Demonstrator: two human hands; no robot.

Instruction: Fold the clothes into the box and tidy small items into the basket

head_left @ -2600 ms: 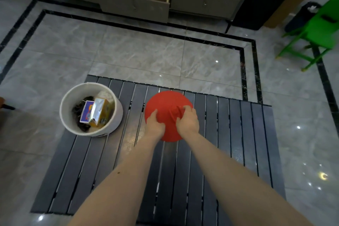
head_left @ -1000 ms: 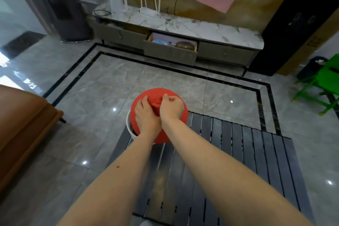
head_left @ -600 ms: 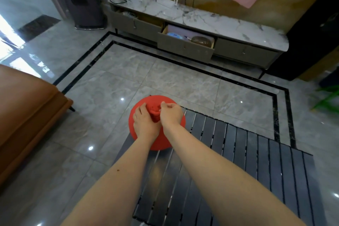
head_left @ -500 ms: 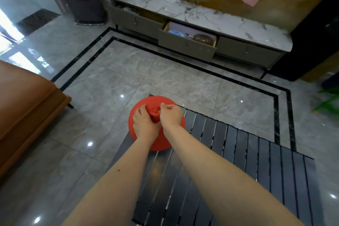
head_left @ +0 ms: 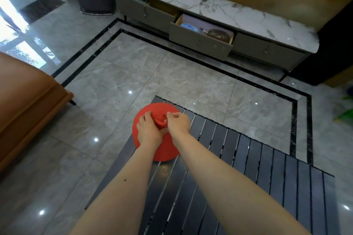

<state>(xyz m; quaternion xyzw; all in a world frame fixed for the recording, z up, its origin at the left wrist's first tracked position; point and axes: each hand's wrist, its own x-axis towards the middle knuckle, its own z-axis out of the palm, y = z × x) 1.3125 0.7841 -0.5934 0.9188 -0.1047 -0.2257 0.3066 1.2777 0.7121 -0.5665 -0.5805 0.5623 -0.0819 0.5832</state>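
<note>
Gripping red lid (head_left: 147, 150), left hand (head_left: 148, 131), right hand (head_left: 177, 123)

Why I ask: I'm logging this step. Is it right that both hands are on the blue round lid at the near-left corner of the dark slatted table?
Not quite: the head view shows the lid is red, not blue. Both the left hand and right hand are on it, on the slatted table.

The round lid (head_left: 150, 150) is plain bright red. Under it, the slatted table (head_left: 248, 168) is black. Beyond the table, the floor tiles (head_left: 172, 74) are grey-veined marble with black border stripes. The cabinet (head_left: 248, 30) beyond them is grey with a white marbled top; left of the table, a sofa (head_left: 24, 93) is orange-brown.
</note>
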